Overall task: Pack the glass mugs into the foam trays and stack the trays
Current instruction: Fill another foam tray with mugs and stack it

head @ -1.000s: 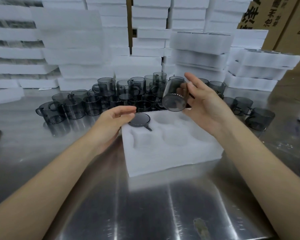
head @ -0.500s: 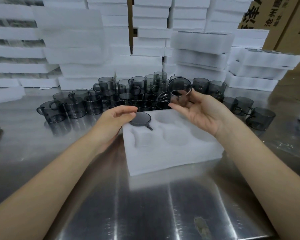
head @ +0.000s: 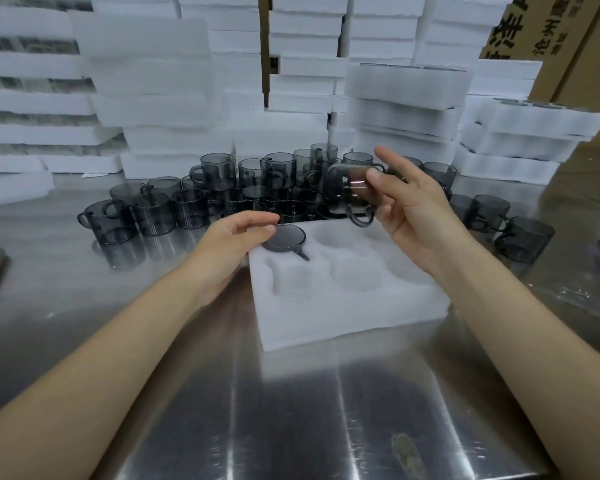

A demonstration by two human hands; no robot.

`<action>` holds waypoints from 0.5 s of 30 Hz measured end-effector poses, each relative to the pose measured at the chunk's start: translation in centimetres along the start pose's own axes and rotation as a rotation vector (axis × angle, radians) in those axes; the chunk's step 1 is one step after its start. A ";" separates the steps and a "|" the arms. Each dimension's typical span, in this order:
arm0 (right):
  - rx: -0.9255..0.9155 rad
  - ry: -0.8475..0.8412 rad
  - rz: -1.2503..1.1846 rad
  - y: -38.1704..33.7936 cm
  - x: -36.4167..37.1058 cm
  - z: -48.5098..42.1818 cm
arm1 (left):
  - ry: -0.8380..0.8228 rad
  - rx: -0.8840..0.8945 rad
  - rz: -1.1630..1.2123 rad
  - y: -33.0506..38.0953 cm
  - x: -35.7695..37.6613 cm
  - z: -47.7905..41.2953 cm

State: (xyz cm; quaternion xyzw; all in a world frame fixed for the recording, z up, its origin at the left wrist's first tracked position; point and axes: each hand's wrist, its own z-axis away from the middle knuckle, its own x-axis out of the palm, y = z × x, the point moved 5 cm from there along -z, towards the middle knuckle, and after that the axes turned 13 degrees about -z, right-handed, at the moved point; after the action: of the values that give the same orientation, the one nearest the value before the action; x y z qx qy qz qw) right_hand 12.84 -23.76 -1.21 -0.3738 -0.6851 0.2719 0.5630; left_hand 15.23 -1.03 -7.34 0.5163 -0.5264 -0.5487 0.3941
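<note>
Foam tray (head: pixel 343 317), white with round pockets, flat on the steel table (head: pixel 291 410) just below mid-frame. In its upper-left pocket, a seated mug (head: pixel 284 237), sunk deep, with only a dark round face and a stub of handle showing. Left hand (head: pixel 232 237) from the lower left, fingers relaxed and nearly straight, tips resting at that mug's left edge over the tray corner, gripping nothing. Right hand (head: pixel 416 209) from the lower right, raised over the tray's far edge, pinching a held mug (head: pixel 347 192) between thumb and fingers. Smoky grey glass, tipped on its side, handle hanging down, clear of the foam.

Behind the tray, loose mugs (head: pixel 222 188) crowded upright across mid-frame, some stacked two high, with a few more mugs (head: pixel 523 237) at the right edge. Farther back, foam stacks (head: pixel 153 81) walling the upper frame. At upper right, filled stacks (head: pixel 406 95) with dark rims on top, then cardboard boxes (head: pixel 568 39) in the corner.
</note>
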 end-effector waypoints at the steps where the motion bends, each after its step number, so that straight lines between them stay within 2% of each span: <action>1: -0.069 -0.009 0.160 -0.2 0.1 0.1 | -0.001 0.000 -0.001 0.0 0.0 0.0; 3: -0.179 -0.020 0.329 -0.4 0.4 0.4 | 0.000 -0.001 -0.007 0.0 0.0 0.0; 8: -0.260 -0.128 0.375 -0.1 1.5 0.9 | 0.006 -0.005 -0.040 0.0 -0.1 0.0; 10: -0.300 -0.192 0.464 0.1 2.0 1.3 | 0.006 -0.003 -0.049 0.0 -0.1 0.0; 13: -0.453 -0.219 0.898 0.4 2.5 1.7 | 0.007 -0.004 -0.052 0.0 -0.1 0.0; 15: -0.478 -0.238 1.157 1.1 2.7 1.8 | 0.008 -0.004 -0.050 0.0 0.0 0.1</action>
State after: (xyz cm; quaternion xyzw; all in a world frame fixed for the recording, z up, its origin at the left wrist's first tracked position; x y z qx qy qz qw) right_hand 11.06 -20.85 -0.92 -0.7660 -0.4720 0.4112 0.1462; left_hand 15.18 -0.98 -7.33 0.5309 -0.5104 -0.5574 0.3834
